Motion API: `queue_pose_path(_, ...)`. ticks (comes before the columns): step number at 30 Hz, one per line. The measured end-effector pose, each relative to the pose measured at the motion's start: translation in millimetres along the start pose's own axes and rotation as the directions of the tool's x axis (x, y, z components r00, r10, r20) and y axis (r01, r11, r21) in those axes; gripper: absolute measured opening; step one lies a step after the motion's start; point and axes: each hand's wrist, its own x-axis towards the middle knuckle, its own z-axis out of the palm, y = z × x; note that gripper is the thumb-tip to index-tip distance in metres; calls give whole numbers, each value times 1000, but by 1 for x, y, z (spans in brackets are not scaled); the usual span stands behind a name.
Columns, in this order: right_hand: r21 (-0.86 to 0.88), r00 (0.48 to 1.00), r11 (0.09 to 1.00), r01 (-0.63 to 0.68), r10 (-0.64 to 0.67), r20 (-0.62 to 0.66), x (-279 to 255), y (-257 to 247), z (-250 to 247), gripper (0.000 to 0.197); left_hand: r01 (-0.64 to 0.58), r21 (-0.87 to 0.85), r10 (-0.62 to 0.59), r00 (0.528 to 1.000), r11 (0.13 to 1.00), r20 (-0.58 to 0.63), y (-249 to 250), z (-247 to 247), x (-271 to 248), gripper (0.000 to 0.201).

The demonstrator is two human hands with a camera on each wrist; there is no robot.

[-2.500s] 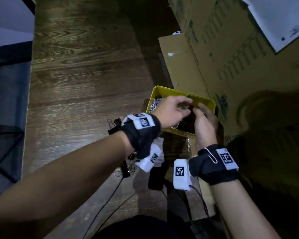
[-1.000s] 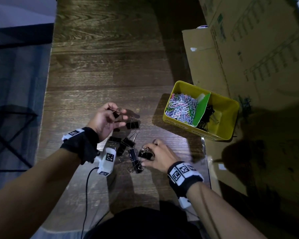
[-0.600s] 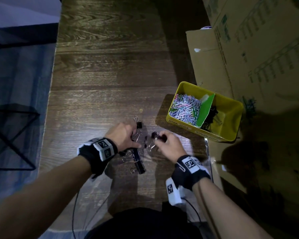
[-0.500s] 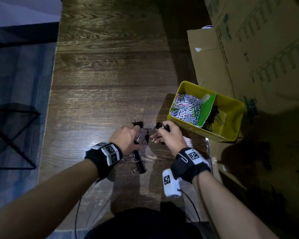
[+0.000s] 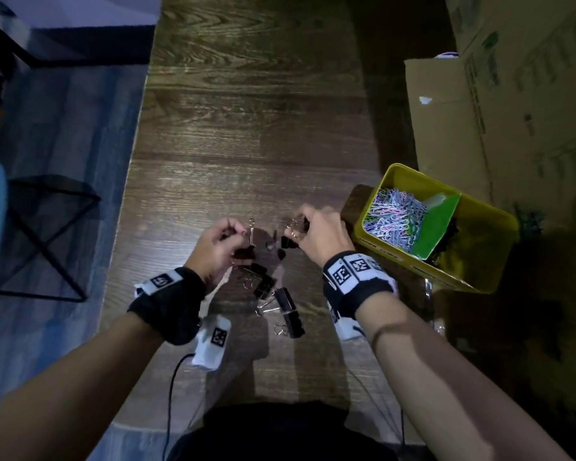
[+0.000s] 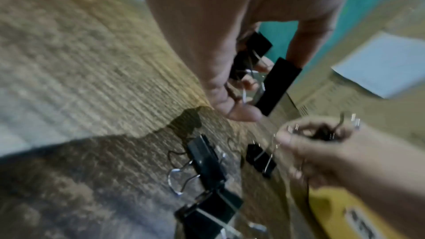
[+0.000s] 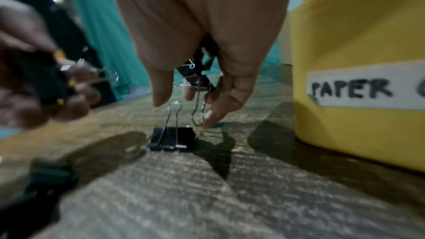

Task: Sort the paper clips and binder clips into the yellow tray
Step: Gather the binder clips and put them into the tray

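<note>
1. Dark wood grain runs the length of the table (image 5: 246, 111), where a person's two hands work side by side above a scatter of black binder clips (image 5: 281, 302).
2. The left hand (image 5: 218, 251) has its fingers curled round several binder clips, one wire handle (image 5: 251, 232) sticking up past the knuckles; the left wrist view shows black clip bodies wedged between thumb and fingers.
3. The right hand (image 5: 320, 232) is likewise closed on a bunch of clips, wire loops showing at its fingertips; in the right wrist view a loose handle dangles from the grip down toward the tabletop.
4. One small binder clip (image 7: 171, 138) stands on the table just below the right hand's fingers, handles up, apart from them.
5. More clips lie on the wood between the two wrists, a long one nearest the person.
6. The yellow tray (image 5: 479, 277) sits to the right of the right hand, at the table's edge, near but not touching it.
7. A green divider (image 5: 438, 227) splits the tray: coloured paper clips (image 5: 393, 217) fill the left compartment, and dark binder clips lie in the shadowed right one.
8. A white label on the tray's near wall reads "PAPER" in the right wrist view; the rest is cut off.
9. Cardboard boxes (image 5: 512, 94) crowd the right side behind the tray.
10. A black metal frame (image 5: 47, 244) stands on the blue floor to the left.
</note>
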Motion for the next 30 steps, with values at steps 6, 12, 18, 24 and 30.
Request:
queue_pose_path(6,-271,995,962,23,3,95,1,-11,18,31,202,-341,-183,979,918,87,12,-9,2,31)
queue_pose_path(12,446,991,885,-133,109,78,-21,-13,-25,11,228,-363,-157,964,903,215,39,17,-1,32)
queue_pose_path(18,951,921,306,-39,380,-84,-65,22,-89,15,186,-178,-100,908,966,406,77,106,-3,24)
queue_pose_path(24,928,678,328,-176,724,-128,-88,96,-128,33,151,137,-201,826,979,527,85,227,-11,19)
queue_pose_path(30,898,605,345,-272,787,-119,-87,126,-124,24,-101,491,-177,854,866,488,68,297,-11,14)
